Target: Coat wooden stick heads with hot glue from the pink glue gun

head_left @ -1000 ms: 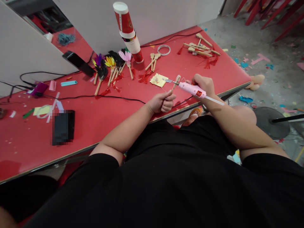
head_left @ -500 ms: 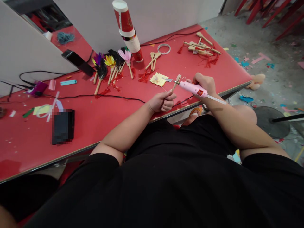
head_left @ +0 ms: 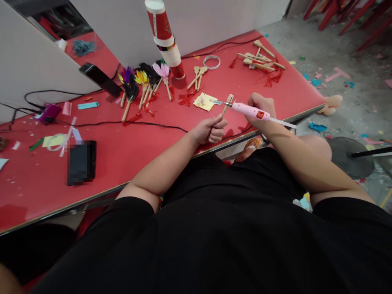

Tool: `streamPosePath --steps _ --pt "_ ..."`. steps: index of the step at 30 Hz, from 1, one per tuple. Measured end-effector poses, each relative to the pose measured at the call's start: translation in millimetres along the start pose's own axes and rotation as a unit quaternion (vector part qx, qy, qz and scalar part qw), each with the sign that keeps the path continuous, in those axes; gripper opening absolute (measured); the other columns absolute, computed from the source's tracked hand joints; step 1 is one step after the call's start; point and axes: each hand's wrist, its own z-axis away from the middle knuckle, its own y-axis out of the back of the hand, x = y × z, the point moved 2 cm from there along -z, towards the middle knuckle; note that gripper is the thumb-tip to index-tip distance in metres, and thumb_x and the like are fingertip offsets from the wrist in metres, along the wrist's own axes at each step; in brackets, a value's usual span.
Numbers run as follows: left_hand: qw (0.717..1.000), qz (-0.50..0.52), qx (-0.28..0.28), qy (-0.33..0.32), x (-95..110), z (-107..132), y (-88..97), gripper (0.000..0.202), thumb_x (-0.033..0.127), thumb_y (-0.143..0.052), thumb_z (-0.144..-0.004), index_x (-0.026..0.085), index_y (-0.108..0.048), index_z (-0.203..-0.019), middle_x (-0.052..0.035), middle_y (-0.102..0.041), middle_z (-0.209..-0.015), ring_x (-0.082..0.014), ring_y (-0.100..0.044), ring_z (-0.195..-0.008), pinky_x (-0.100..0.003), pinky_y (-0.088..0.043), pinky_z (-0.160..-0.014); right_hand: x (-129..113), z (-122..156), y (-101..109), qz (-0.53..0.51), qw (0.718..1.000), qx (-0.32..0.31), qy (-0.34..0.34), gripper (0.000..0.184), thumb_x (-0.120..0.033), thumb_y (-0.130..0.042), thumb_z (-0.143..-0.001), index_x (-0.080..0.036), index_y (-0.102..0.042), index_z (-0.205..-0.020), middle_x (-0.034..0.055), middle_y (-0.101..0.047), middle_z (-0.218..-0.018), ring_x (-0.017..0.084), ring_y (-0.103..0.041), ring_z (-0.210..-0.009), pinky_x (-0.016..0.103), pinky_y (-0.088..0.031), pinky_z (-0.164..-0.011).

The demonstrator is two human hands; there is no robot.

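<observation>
Centre frame: left hand (head_left: 210, 130) closed round a wooden stick (head_left: 227, 103); right hand (head_left: 261, 107) clamped on pink glue gun (head_left: 249, 111), nozzle at stick's head. Gluing step, likely; calls for a steady stick.

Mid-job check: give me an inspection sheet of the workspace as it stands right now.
Surface: red table, strewn with craft bits.
Job's things: wooden stick, held tilted; pink glue gun, nozzle at the stick's upper end.
Clutter: feathered sticks, tasselled sticks, tape ring, yellow paper, stacked cups, phone.
Grippers: left hand shut on the wooden stick; right hand shut on the pink glue gun.
Cables: black cable across the table; thin cable along the far edge.
Surroundings: white wall; concrete floor littered with paper scraps; fan base at right.
</observation>
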Motion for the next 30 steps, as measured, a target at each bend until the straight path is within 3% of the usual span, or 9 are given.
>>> streamPosePath --steps 4,11,16,20,30 --pt "1.0 -0.003 0.005 -0.018 -0.5 0.9 -1.9 0.06 0.058 -0.05 -0.125 0.028 -0.021 -0.082 0.013 -0.01 -0.062 -0.0072 -0.013 -0.034 -0.017 0.0 -0.04 4.2 2.7 -3.1 -0.026 0.999 -0.02 -0.01 0.056 -0.074 -0.078 -0.101 -0.031 -0.048 -0.084 -0.0031 -0.05 -0.068 0.018 -0.046 -0.063 0.037 -0.042 -0.063" --pt "0.999 0.0 -0.014 -0.041 -2.6 1.9 -6.8 0.066 0.063 -0.06 -0.122 0.028 -0.022 -0.082 0.0126 -0.012 -0.063 -0.0074 -0.013 -0.037 -0.017 -0.004 -0.042 16.6 11.4 -2.7 -0.049 0.999 -0.007 -0.021 0.053 -0.079 -0.079 -0.108 -0.031 -0.059 -0.096 -0.0002 -0.052 -0.076 0.024 -0.053 -0.074 0.043 -0.055 -0.068" --pt "0.998 -0.014 -0.003 -0.065 -2.6 1.8 -8.2 0.064 0.06 -0.06 -0.123 0.027 -0.024 -0.081 0.012 -0.015 -0.063 -0.0075 -0.016 -0.038 -0.017 -0.005 -0.042 14.9 13.6 -0.2 -0.026 0.999 -0.028 -0.029 0.052 -0.068 -0.087 -0.104 -0.03 -0.055 -0.085 0.0003 -0.054 -0.072 0.023 -0.054 -0.07 0.044 -0.055 -0.067" --pt "0.997 -0.024 -0.011 -0.072 -2.9 1.7 -8.8 0.066 0.061 -0.066 -0.121 0.027 -0.024 -0.082 0.0124 -0.017 -0.063 -0.007 -0.019 -0.038 -0.016 -0.006 -0.042 11.3 12.2 3.4 -0.007 0.998 -0.043 -0.035 0.046 -0.061 -0.09 -0.103 -0.03 -0.06 -0.087 0.0004 -0.055 -0.071 0.025 -0.057 -0.07 0.045 -0.057 -0.07" --pt "0.991 -0.047 -0.008 -0.122 -5.7 -3.3 -9.3 0.071 0.066 -0.078 -0.113 0.028 -0.026 -0.084 0.013 -0.02 -0.064 -0.0061 -0.019 -0.04 -0.016 -0.007 -0.044 8.2 11.8 5.2 -0.015 0.999 -0.033 -0.028 0.041 -0.063 -0.087 -0.107 -0.03 -0.066 -0.095 -0.0001 -0.054 -0.069 0.024 -0.056 -0.069 0.043 -0.055 -0.066"
